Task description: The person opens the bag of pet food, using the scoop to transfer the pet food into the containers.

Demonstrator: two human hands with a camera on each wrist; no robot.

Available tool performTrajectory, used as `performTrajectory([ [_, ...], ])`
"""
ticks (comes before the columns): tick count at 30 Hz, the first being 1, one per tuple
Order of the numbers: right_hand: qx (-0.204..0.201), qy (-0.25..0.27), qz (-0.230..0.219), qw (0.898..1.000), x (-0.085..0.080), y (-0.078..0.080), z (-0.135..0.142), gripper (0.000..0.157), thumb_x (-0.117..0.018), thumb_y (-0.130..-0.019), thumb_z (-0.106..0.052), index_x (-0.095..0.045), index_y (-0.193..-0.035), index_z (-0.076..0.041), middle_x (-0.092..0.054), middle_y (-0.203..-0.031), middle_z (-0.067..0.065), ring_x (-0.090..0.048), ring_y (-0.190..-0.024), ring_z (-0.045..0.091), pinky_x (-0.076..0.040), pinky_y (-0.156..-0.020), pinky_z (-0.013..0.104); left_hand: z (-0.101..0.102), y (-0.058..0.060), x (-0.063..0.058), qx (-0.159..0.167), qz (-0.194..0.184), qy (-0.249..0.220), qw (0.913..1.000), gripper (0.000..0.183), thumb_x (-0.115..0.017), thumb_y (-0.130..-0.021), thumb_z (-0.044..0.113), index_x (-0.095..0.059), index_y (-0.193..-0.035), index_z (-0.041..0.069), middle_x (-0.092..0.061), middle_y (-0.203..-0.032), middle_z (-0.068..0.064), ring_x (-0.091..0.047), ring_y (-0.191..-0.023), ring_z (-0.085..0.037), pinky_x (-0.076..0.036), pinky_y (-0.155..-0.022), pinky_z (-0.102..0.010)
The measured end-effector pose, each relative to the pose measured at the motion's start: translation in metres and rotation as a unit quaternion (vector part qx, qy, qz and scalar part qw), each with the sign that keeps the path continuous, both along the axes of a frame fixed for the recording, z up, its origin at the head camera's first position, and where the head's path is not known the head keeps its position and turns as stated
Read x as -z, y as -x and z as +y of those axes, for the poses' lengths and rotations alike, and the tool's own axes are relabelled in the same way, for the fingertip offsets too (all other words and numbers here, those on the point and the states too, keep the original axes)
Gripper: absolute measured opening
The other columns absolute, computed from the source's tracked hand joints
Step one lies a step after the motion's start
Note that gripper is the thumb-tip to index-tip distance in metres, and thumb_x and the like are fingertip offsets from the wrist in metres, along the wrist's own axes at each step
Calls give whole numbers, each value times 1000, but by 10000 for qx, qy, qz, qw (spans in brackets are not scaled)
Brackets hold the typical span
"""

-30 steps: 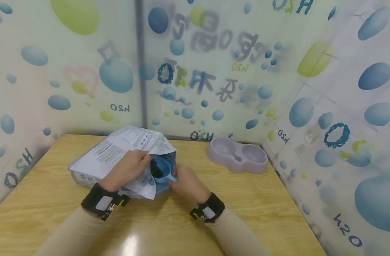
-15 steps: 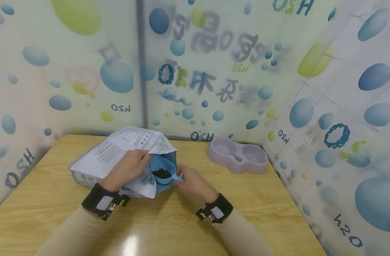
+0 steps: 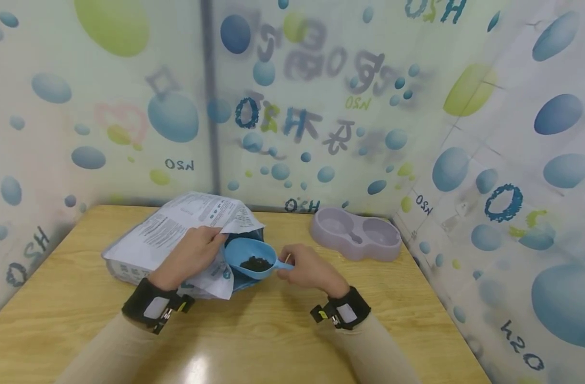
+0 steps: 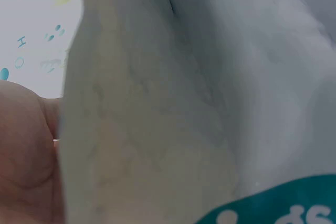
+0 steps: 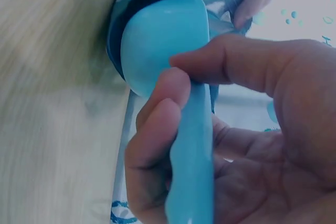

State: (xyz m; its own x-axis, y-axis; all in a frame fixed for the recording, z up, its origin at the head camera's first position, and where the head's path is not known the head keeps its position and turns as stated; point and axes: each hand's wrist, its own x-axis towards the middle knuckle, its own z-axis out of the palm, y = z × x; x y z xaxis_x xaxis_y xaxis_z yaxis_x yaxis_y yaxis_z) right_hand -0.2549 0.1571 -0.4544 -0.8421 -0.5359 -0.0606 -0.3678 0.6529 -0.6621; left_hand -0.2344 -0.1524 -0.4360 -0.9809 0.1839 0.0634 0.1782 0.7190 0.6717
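A white printed bag (image 3: 158,232) lies on its side on the wooden table, its mouth facing right. My left hand (image 3: 194,256) grips the upper edge of that mouth and holds it raised; up close in the left wrist view the bag's film (image 4: 152,108) fills most of the picture. With my right hand (image 3: 309,268) I hold a light blue scoop (image 3: 244,250) by its handle, fingers curled round it in the right wrist view, where the scoop's handle (image 5: 193,156) shows. Dark granules (image 3: 257,264) lie in the scoop, which is right at the bag's opening.
A greyish-purple double pet bowl (image 3: 352,250) stands at the back right of the table (image 3: 254,341). Walls patterned with blue and green drops (image 3: 278,144) close off the back and both sides.
My right hand has drawn the scoop rightward, partly out of the bag's mouth, and the scoop has levelled with the granules settling in it. The left hand stays at the bag's edge.
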Motion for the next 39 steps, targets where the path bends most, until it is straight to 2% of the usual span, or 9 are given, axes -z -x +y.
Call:
performTrajectory([
  [6,26,103,36,9999,-9,2,10,12,-83,-100,-16,-75,-107,-10,-76,-87,1,-70,-73,12,-52,-68,29,1,3,1,-11,39,-15,10000,44,-44,-123,28,-80,-125,2,-45,-71,1,-53,-59,-18,-38,-55,-27],
  [13,21,146,-20,9999,-14,6,24,13,-87,-100,-21,-76,-103,-13,-80,-89,1,-75,-75,14,-57,-69,28,1,1,1,-37,31,34,10000,48,-45,-124,29,-76,-143,-2,-48,-72,-1,-54,-59,-18,-38,-54,-27],
  [17,35,120,-20,9999,-19,7,31,13,-88,-101,-22,-77,-101,-15,-80,-89,-1,-75,-74,17,-59,-69,31,1,0,0,-30,41,-3,10000,47,-46,-124,29,-76,-142,-2,-48,-73,-1,-53,-59,-18,-38,-55,-27],
  [22,-67,166,66,9998,-24,10,41,12,-88,-101,-19,-78,-101,-12,-82,-88,2,-72,-70,14,-60,-69,31,0,-1,0,-42,-13,-51,10000,47,-45,-124,30,-76,-143,0,-47,-74,0,-54,-61,-18,-39,-56,-28],
  [26,17,83,107,9999,-30,11,48,12,-88,-101,-20,-78,-102,-12,-81,-89,2,-71,-70,13,-59,-68,30,-2,-1,2,-62,18,-41,10000,47,-44,-124,30,-77,-141,0,-47,-73,0,-53,-59,-18,-38,-54,-27],
  [31,90,207,42,9997,-37,13,60,19,-91,-101,-23,-79,-107,-9,-81,-92,8,-75,-75,20,-62,-71,35,-3,-1,2,-73,141,-16,9999,47,-45,-124,28,-75,-146,0,-47,-73,-1,-52,-57,-18,-37,-53,-27],
  [34,79,391,11,9992,-35,19,72,25,-92,-101,-31,-79,-108,-11,-79,-93,8,-76,-76,24,-63,-71,38,-2,0,3,-80,199,-54,9998,44,-46,-124,28,-79,-136,2,-47,-72,0,-52,-58,-17,-38,-54,-27],
  [35,-33,533,108,9985,-21,32,83,29,-93,-100,-39,-79,-106,-14,-78,-92,4,-74,-75,21,-61,-71,35,-1,0,4,-74,214,-68,9997,42,-47,-124,28,-80,-131,2,-47,-72,0,-52,-58,-17,-38,-54,-27],
  [39,388,616,176,9972,-17,36,99,31,-93,-99,-42,-76,-104,-17,-77,-96,5,-73,-78,21,-59,-70,35,0,-2,6,-17,294,-99,9995,38,-50,-124,27,-80,-118,4,-45,-71,2,-51,-59,-15,-38,-54,-27],
])
